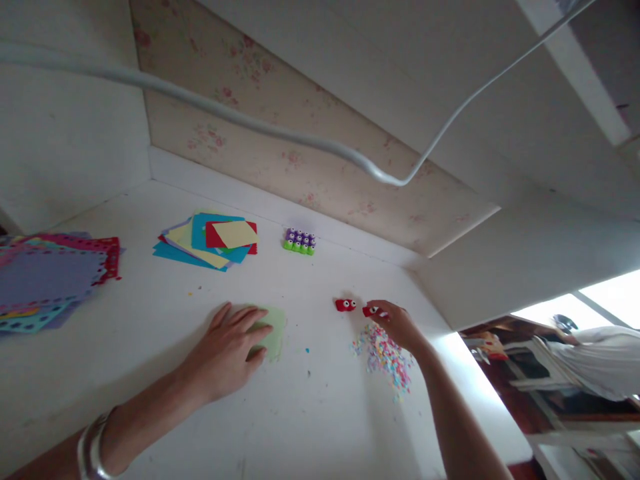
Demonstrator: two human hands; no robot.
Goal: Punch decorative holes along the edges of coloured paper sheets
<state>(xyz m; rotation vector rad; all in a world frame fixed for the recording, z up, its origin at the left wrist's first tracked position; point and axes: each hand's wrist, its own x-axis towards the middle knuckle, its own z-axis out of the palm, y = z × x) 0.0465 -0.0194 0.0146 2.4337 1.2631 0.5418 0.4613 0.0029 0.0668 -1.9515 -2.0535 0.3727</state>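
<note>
While your right hand (400,327) has its fingertips closed on a red piece (369,311) with stick-on eyes, your left hand (227,350) lies palm down, fingers spread, grasping nothing. Right grip looks like a pinch, thumb and fingers partly covering the piece; too small in view to tell if its underside touches the table. Your left fingers rest across a pale green sheet (274,333), its right part showing past your fingertips.

Just left of the pinched piece sits a second red piece (345,305), eyes visible, apart from your fingers. Just below your right hand, on the near side, you've got a loose spread of multicolored confetti bits (387,360). One blue speck (307,350) lies between your hands.

Further out, near the back edge: a purple-and-green block (300,241) covered in eyes, purple rows behind, green row in front. Left of it, a fanned stack of colored cards (227,233), blue, cream and red. Far left, a pile of hole-edged sheets (55,277), lilac on top. All of it is on your white table (200,433). You wear a silver bracelet (93,447) on the left wrist. White cable (250,123) crosses the upper view.
</note>
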